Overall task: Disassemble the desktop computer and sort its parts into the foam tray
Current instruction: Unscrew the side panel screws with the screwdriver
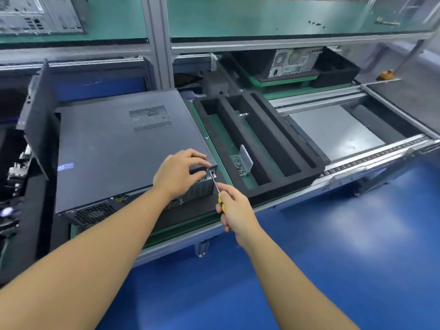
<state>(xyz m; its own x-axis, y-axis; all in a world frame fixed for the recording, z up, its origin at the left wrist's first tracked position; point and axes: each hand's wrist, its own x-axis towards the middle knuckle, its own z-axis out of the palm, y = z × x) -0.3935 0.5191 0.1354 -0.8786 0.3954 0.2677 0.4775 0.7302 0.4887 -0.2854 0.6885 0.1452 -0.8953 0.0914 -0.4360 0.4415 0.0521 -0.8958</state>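
Mid-frame, hands at the computer (114,148).
The left hand (177,171) grips its corner; the right hand (234,210) grips a yellow screwdriver (221,201).

A long grey metal work bench (371,163) holds a flat dark grey computer box (114,148) and, just beside it, a black foam tray with long slots (281,186).

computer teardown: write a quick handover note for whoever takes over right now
Left hand grips the computer at its near right corner. Right hand holds a yellow screwdriver, tip at that corner.
The computer lies flat, cover still on. The foam tray sits just to its right and holds a small box of screws.
Done: nothing visibly removed yet.
Left: finish the back screws, lift the cover, pull the parts and sort them into the tray.
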